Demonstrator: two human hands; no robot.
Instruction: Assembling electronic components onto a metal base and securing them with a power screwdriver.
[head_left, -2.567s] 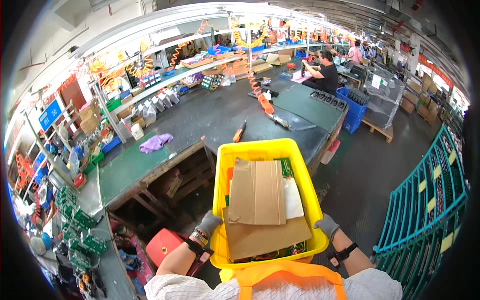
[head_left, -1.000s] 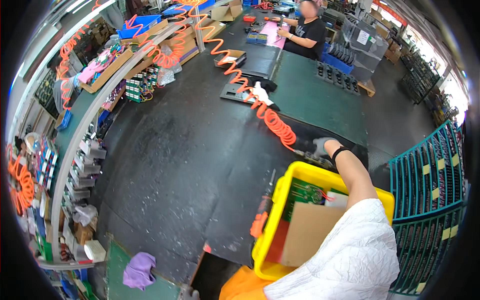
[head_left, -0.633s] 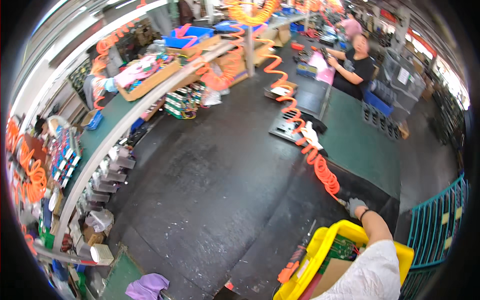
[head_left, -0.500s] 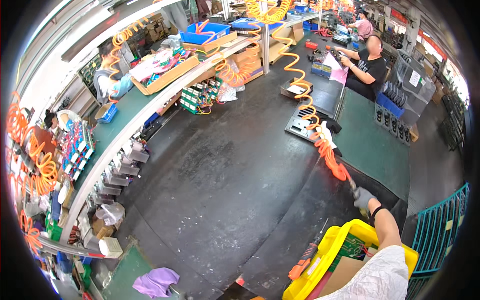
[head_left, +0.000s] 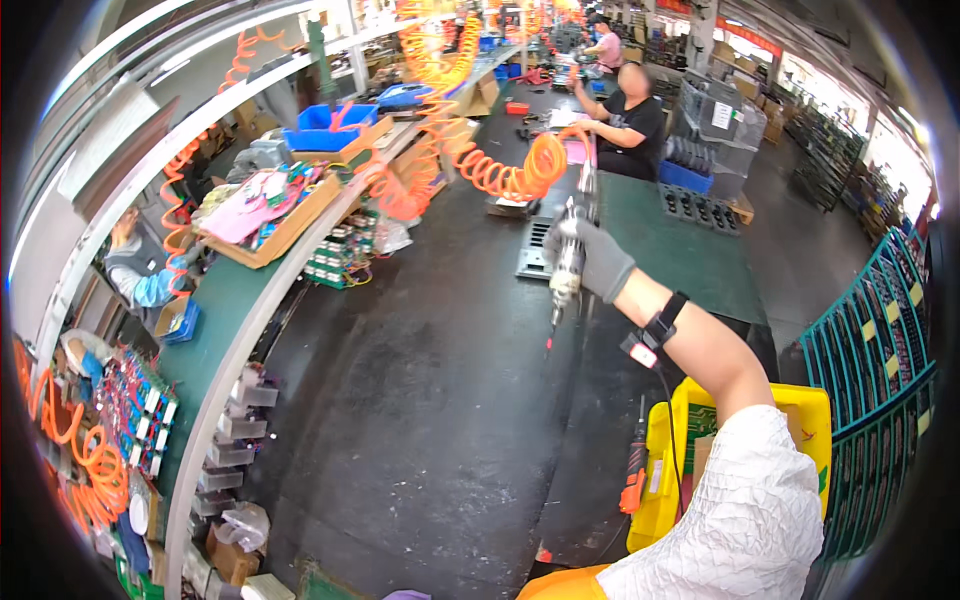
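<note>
My right hand, in a grey glove, grips a metal air screwdriver above the black workbench. The tool is nearly upright, its thin bit with a reddish tip pointing down and touching nothing I can make out. An orange coiled hose runs toward the tool's upper end. Just beyond the hand, a flat grey metal panel with slots lies on the bench, partly covered by hand and tool. My left hand is out of view.
By my right forearm stands a yellow bin holding green circuit boards. A slim orange-and-black handled tool lies beside it. A teal rack stands at the right. Across the bench sits a person in black. Metal brackets line the left rail.
My right hand has lifted the air screwdriver up and farther out, over the bench near the grey panel. The view has turned right, and the purple cloth has nearly left the picture.
</note>
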